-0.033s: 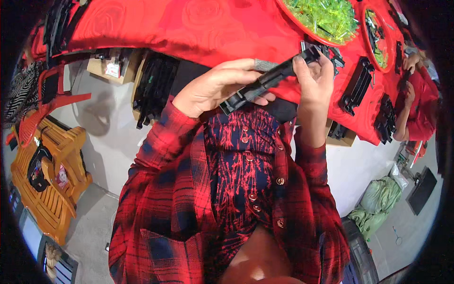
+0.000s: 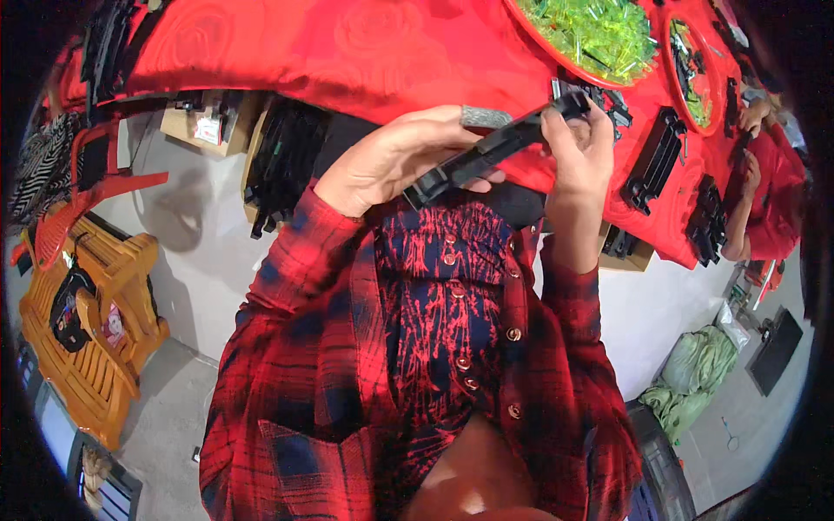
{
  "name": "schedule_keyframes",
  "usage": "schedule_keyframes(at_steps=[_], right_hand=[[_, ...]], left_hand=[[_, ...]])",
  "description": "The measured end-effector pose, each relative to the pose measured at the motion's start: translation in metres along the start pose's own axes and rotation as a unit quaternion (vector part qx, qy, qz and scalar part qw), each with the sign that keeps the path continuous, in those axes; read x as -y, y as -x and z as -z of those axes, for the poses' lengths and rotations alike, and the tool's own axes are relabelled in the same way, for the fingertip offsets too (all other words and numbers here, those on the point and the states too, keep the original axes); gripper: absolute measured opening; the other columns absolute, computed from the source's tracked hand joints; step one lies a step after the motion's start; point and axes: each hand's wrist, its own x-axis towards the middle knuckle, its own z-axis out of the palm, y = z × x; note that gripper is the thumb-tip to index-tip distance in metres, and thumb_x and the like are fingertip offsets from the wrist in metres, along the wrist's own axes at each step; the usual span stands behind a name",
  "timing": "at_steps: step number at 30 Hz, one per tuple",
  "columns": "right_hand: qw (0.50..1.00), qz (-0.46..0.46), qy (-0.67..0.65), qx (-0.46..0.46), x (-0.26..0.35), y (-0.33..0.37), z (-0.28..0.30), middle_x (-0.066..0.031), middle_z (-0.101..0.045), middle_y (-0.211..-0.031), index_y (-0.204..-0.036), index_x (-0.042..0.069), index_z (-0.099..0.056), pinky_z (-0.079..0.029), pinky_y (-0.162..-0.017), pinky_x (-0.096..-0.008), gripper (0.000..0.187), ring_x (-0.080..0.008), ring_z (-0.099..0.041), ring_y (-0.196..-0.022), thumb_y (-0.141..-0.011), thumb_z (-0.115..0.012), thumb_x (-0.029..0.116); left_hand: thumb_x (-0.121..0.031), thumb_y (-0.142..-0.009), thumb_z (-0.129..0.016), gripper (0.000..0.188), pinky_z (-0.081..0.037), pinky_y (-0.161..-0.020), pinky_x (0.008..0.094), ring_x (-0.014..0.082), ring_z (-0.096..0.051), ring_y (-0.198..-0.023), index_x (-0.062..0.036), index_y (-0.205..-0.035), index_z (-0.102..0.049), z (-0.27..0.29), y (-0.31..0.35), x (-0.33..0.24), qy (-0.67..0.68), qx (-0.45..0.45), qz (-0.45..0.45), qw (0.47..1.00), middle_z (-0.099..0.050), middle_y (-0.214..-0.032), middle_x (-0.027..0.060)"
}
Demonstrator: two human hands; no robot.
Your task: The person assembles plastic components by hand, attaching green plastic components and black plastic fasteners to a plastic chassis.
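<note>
A long, narrow black plastic part (image 2: 488,154) with ridges and slots is held slantwise between my hands, above the near edge of the red-covered table. Its lower end points left toward my body. My left hand (image 2: 391,158) is closed around the left half, with some fingers behind the part. A grey, rough-looking wrap or pad (image 2: 486,117) shows at its fingertips; which of the two I cannot tell. My right hand (image 2: 578,148) pinches the upper right end, thumb on the near face. Beside that hand, more black and grey parts (image 2: 612,106) lie on the cloth.
A red-rimmed tray (image 2: 599,43) of yellow-green clear pieces stands at the far right, with a second red tray (image 2: 695,74) beyond. Black frames (image 2: 656,161) lie nearby. A co-worker in red (image 2: 769,191) sits at right. Boxes of black parts (image 2: 282,161) stand below the table.
The black part has rolled slightly between my hands, so its near face looks a little different. Both hands stay almost where they were.
</note>
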Motion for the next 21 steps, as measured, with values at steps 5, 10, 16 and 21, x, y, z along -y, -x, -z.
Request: schedule_keyframes(at_steps=[5,10,16,21], right_hand=[[0.986,-0.05,-0.16,0.021,-0.006,-0.001,0.006,-0.0048,-0.06,-0.094,-0.132,-0.002,-0.045,-0.053,-0.067,-0.0262,0.044,-0.0114,-0.06,-0.08,-0.093,-0.066,0.004],[0.984,-0.056,-0.167,-0.022,-0.003,0.006,-0.008,-0.0097,-0.06,-0.1,-0.125,-0.003,-0.042,-0.059,-0.07,-0.0322,0.041,-0.0162,-0.063,-0.083,-0.094,-0.067,0.005],[0.995,-0.07,-0.053,0.04,0.009,0.028,-0.031,-0.0107,-0.062,-0.092,-0.118,-0.004,-0.044,-0.053,-0.059,-0.0268,0.037,-0.016,-0.064,-0.07,-0.097,-0.067,0.016],[0.987,0.039,0.115,0.104,0.002,0.04,-0.029,-0.0083,-0.061,-0.085,-0.115,-0.003,-0.049,-0.051,-0.057,-0.0257,0.03,-0.013,-0.061,-0.066,-0.099,-0.064,0.018]], left_hand=[[-0.067,-0.089,-0.055,0.102,-0.038,-0.112,0.0567,0.0539,-0.039,-0.135,0.0032,-0.154,-0.02,0.021,-0.001,-0.014,0.167,0.068,-0.055,0.982,-0.033,-0.151,0.0332],[-0.055,-0.084,-0.071,0.104,-0.023,-0.119,0.0587,0.0512,-0.024,-0.144,0.001,-0.155,-0.019,0.018,-0.003,-0.009,0.237,0.103,-0.143,0.956,-0.023,-0.158,0.0279],[-0.021,-0.098,-0.064,0.057,-0.038,-0.112,0.0427,0.0251,-0.051,-0.13,-0.0038,-0.145,-0.037,0.002,-0.017,0.002,-0.028,-0.07,-0.236,0.969,-0.05,-0.143,0.0158],[-0.023,-0.106,-0.04,0.045,-0.045,-0.105,0.0454,0.0334,-0.059,-0.119,0.0007,-0.145,-0.038,-0.006,-0.022,0.001,-0.035,-0.151,-0.281,0.947,-0.059,-0.131,0.0221]])
